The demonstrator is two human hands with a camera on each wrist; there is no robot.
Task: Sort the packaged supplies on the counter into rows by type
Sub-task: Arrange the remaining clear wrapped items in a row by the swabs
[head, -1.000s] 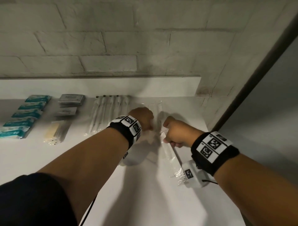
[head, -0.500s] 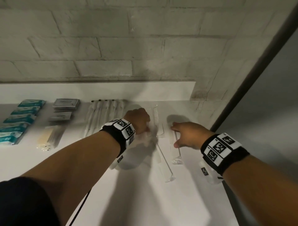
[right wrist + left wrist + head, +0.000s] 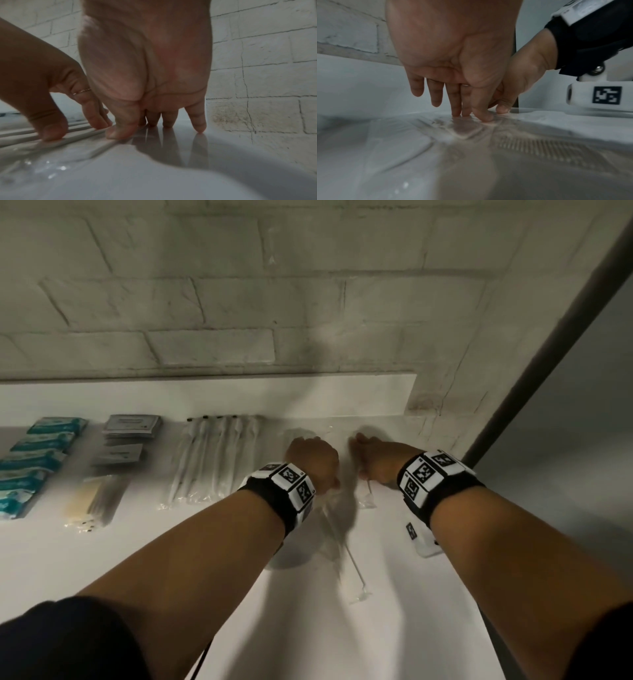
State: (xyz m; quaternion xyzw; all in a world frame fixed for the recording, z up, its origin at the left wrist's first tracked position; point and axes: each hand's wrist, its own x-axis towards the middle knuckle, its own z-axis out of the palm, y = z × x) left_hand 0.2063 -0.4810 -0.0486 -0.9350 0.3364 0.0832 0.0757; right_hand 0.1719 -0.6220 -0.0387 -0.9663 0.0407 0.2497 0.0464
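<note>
Several long clear packets, each with a thin white stick inside, lie side by side at the right end of the white counter (image 3: pixel 342 638). One clear packet (image 3: pixel 354 570) trails out toward me from under my left hand (image 3: pixel 310 457). A shorter end (image 3: pixel 368 499) shows below my right hand (image 3: pixel 376 460). In the left wrist view my left hand (image 3: pixel 467 115) presses straight fingertips (image 3: pixel 485 118) down on the crinkled clear wrapper (image 3: pixel 467 129). In the right wrist view my right hand (image 3: pixel 154 125) stands on straight fingertips, its thumb (image 3: pixel 118 133) on a packet's edge (image 3: pixel 96 146).
Sorted rows lie to the left: teal packets (image 3: pixel 37 460), grey sachets (image 3: pixel 132 426), a pack of wooden sticks (image 3: pixel 92 501) and white tubes with black caps (image 3: pixel 215 460). A brick wall (image 3: pixel 308 302) stands behind, and the counter ends at a dark edge (image 3: pixel 534 364) on the right.
My right hand let go of the clear packet it pinched, laid it down and flattened. Both hands have slid the packets away from me toward the wall.
</note>
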